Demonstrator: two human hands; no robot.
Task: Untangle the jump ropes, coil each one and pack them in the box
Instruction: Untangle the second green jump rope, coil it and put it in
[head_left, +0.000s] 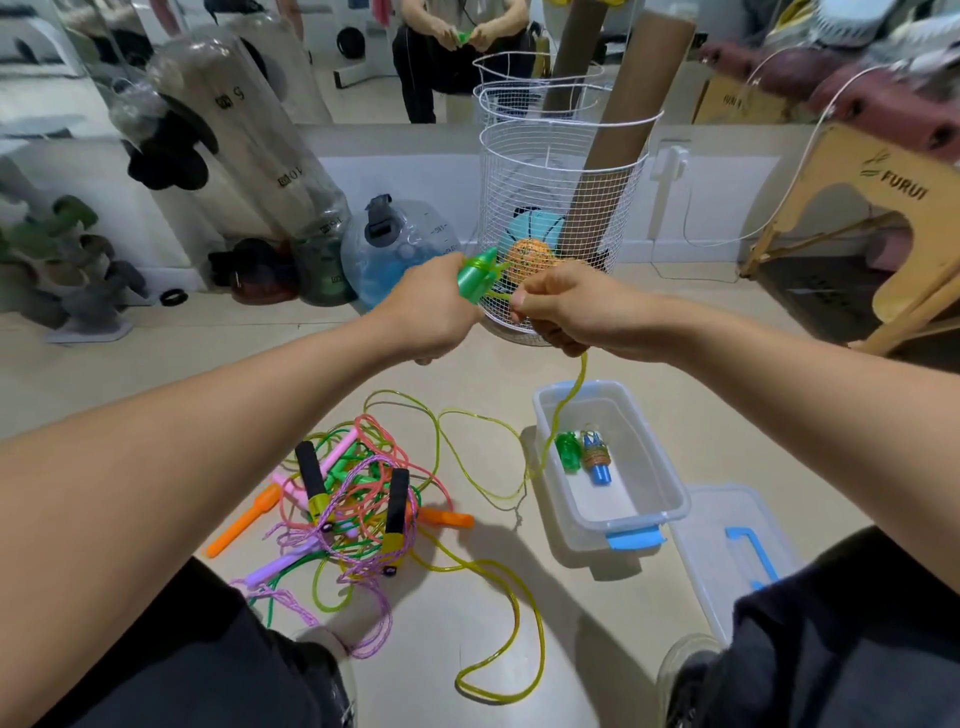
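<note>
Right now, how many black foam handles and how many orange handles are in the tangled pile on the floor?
Black handles: 2
Orange handles: 2
Total: 4

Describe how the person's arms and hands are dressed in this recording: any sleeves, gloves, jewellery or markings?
Both forearms are bare to the frame edge, with no sleeves showing. The left hand and right hand are ungloved, with no rings, watch, bands or markings visible. Dark trousers cover the legs below.
</note>
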